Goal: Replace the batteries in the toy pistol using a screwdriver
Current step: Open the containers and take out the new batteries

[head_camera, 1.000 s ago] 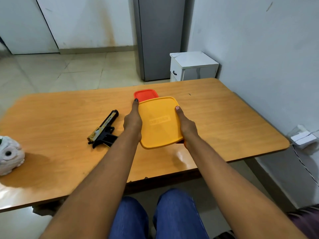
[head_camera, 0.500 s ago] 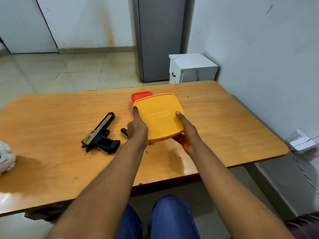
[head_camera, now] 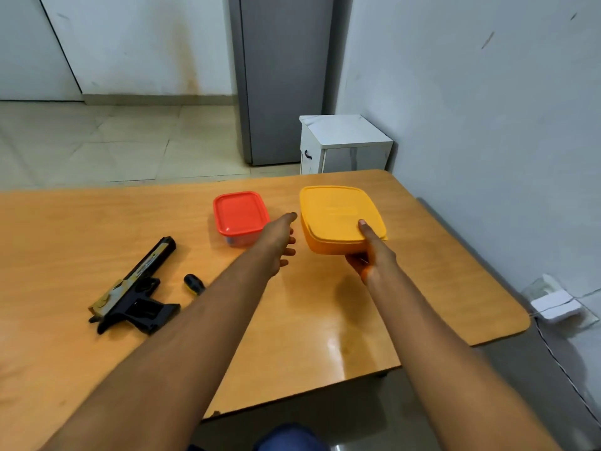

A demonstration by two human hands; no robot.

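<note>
The task looks barely begun. The black and gold plastic toy pistol (head_camera: 135,288) lies on its side on the left of the wooden tabletop (head_camera: 325,320), apparently unopened, with the black-and-yellow-handled screwdriver (head_camera: 194,284) just beside it, partly hidden by the left forearm. The right hand (head_camera: 370,255) grips the near edge of a yellow lidded plastic box (head_camera: 338,219), thumb on its lid. The left hand (head_camera: 281,242) hangs released between that box and a smaller red-lidded clear tub (head_camera: 240,216). No batteries show; unscrewing, swapping and closing all remain.
</note>
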